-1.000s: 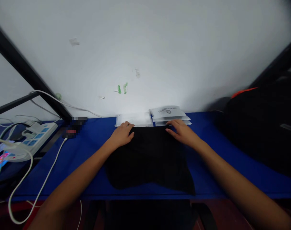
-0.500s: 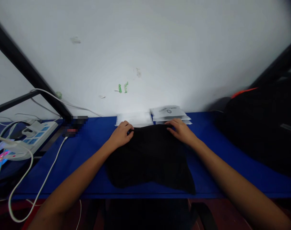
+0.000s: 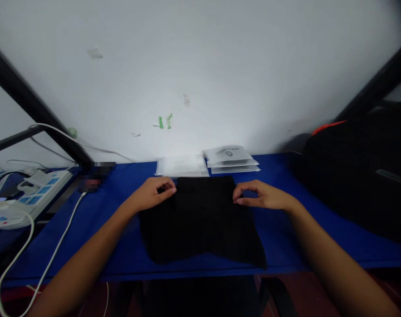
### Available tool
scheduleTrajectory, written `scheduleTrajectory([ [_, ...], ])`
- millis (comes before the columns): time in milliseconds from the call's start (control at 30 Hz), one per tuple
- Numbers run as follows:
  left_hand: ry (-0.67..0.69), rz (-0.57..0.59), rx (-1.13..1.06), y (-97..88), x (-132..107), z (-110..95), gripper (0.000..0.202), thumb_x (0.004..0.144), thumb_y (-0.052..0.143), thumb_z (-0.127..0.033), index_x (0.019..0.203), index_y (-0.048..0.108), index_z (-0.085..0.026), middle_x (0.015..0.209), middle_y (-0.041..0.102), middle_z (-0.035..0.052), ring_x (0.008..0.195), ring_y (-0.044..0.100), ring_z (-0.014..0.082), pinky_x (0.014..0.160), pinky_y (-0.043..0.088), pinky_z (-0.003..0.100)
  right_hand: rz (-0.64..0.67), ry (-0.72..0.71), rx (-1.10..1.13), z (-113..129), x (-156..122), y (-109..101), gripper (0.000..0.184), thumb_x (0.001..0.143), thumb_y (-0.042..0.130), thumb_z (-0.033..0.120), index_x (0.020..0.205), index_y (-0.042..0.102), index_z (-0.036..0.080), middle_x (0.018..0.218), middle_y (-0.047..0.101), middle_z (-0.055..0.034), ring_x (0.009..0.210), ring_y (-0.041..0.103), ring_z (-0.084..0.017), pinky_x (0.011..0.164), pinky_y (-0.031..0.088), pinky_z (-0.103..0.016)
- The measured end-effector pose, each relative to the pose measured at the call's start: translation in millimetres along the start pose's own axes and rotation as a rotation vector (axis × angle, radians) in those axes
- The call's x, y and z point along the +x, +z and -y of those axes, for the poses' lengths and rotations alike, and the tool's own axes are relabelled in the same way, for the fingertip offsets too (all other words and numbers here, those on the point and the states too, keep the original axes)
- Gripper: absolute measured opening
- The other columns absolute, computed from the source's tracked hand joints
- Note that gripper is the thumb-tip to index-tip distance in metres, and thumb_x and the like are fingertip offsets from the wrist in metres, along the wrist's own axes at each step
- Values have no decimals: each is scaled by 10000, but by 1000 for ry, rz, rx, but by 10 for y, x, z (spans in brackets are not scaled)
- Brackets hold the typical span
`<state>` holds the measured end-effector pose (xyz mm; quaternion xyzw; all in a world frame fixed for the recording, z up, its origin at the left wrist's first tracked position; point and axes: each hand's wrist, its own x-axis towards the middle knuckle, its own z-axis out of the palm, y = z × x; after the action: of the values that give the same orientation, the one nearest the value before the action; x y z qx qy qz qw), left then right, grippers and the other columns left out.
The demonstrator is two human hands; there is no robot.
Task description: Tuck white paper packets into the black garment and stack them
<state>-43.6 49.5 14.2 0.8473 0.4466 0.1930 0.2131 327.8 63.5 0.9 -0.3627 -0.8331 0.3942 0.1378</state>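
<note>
No legible txt (packet print blurred).

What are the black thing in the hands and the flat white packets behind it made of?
The black cloth, pinched by left hand and right hand, looks like soft matte fabric: it lies limp with a wavy near edge. The white packets are probably thin glossy plastic bags, as they catch the light.

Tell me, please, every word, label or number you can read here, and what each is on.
Top white packet: a printed line above a round emblem, too blurred to read.
Clear packet: nothing legible.
Power strip: no legible marking.
Black cloth: no text visible.
</note>
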Motion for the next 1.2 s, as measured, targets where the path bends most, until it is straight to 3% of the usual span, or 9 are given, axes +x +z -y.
scheduleTrajectory([
  [100, -135, -144, 259, -7, 14, 269, 258, 881, 520, -393, 993, 607, -178, 965, 619, 78, 942, 583, 234, 844, 460, 372, -29, 0, -5, -33, 58, 61, 313, 845, 602, 476, 948, 664, 187, 890, 669, -53, 828, 607, -197, 775, 470, -352],
  [233, -299, -37, 280, -12, 7, 452, 371, 828, 580, -451, 1068, 583, -170, 1064, 594, 106, 985, 578, 264, 841, 467, 387, -40, 7, -27, -65, 84, 98, 313, 846, 597, 471, 979, 667, 197, 892, 665, -47, 841, 603, -196, 772, 460, -346],
  [500, -295, -24, 264, -27, 32, 484, 261, 779, 588, -298, 1011, 584, -180, 862, 595, 47, 817, 573, 220, 753, 451, 345, -39, 16, -40, -52, 85, 94, 335, 843, 587, 491, 993, 665, 202, 894, 665, -49, 838, 602, -199, 746, 455, -344],
  [633, -162, -53, 103, -124, 2, 382, 129, 756, 554, -252, 865, 591, -193, 884, 571, 30, 813, 561, 183, 754, 459, 316, -34, 18, -61, -33, 89, 102, 328, 850, 579, 489, 1001, 659, 210, 889, 667, -44, 835, 606, -200, 730, 454, -337],
  [700, -60, 20, -37, -206, -32, 274, 119, 758, 565, -264, 853, 596, -199, 930, 582, 25, 848, 566, 175, 779, 464, 308, -35, 27, -67, -31, 92, 110, 332, 852, 575, 496, 1004, 659, 213, 889, 669, -41, 829, 607, -199, 715, 451, -333],
  [800, 64, 300, -189, -316, -79, 104, 93, 763, 593, -233, 844, 629, -206, 976, 637, 27, 912, 586, 180, 852, 453, 314, -36, 24, -66, -42, 97, 118, 345, 859, 568, 504, 1008, 659, 206, 890, 669, -42, 826, 607, -197, 720, 447, -336],
  [933, 2, 538, -278, -342, -99, -10, 91, 801, 627, -269, 862, 674, -220, 922, 699, 19, 885, 626, 180, 837, 450, 301, -38, 18, -48, -58, 102, 119, 339, 858, 573, 497, 1003, 655, 202, 889, 663, -42, 828, 603, -195, 743, 451, -340],
  [1067, -192, 559, -315, -271, -91, 29, 169, 820, 615, -373, 842, 630, -206, 778, 698, 1, 738, 626, 155, 695, 446, 260, -42, 33, -57, -53, 106, 113, 351, 855, 566, 513, 1000, 655, 206, 864, 658, -40, 807, 595, -195, 723, 451, -341],
  [1200, -315, 400, -42, -210, -96, 124, 329, 680, 721, -413, 895, 582, -207, 744, 620, -20, 649, 556, 145, 578, 399, 235, -46, 33, -52, -53, 105, 112, 354, 851, 565, 517, 997, 656, 208, 881, 664, -45, 819, 596, -198, 737, 453, -346],
])
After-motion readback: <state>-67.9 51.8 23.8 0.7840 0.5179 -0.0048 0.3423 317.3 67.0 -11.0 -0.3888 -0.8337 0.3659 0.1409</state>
